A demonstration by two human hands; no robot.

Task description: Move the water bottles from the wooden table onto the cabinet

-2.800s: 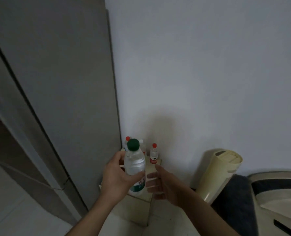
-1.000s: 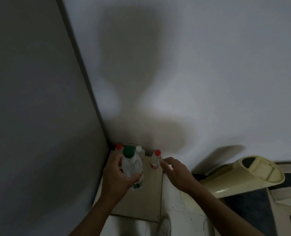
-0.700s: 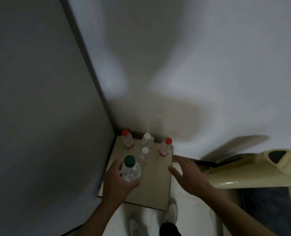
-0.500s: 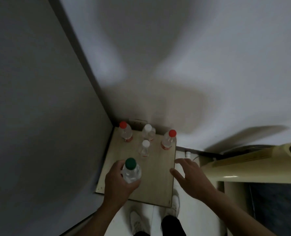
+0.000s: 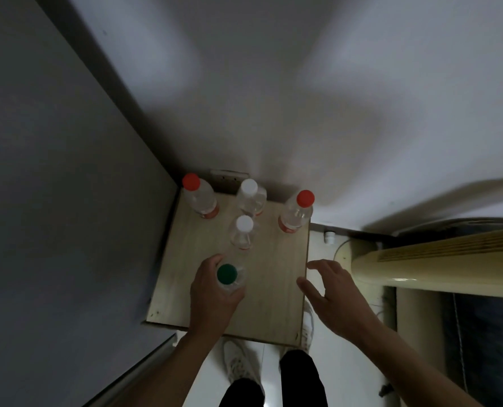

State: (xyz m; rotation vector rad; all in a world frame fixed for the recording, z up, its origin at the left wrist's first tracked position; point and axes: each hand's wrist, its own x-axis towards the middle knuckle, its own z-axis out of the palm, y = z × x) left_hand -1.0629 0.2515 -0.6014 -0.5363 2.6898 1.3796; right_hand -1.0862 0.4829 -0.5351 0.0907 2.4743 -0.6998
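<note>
I've lowered the green-capped bottle (image 5: 229, 277) toward the tabletop (image 5: 276, 277), left hand (image 5: 213, 298) gripping its clear body, mostly hidden, right hand (image 5: 337, 298) spread empty beside, four clear bottles (image 5: 244, 235) behind.

Left hand (image 5: 212, 301) hides green-capped bottle's (image 5: 228, 276) body; forearms cut off.

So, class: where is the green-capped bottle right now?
Head view: the green-capped bottle is gripped by the left hand over the wooden top, nearer than the white-capped bottle.
</note>
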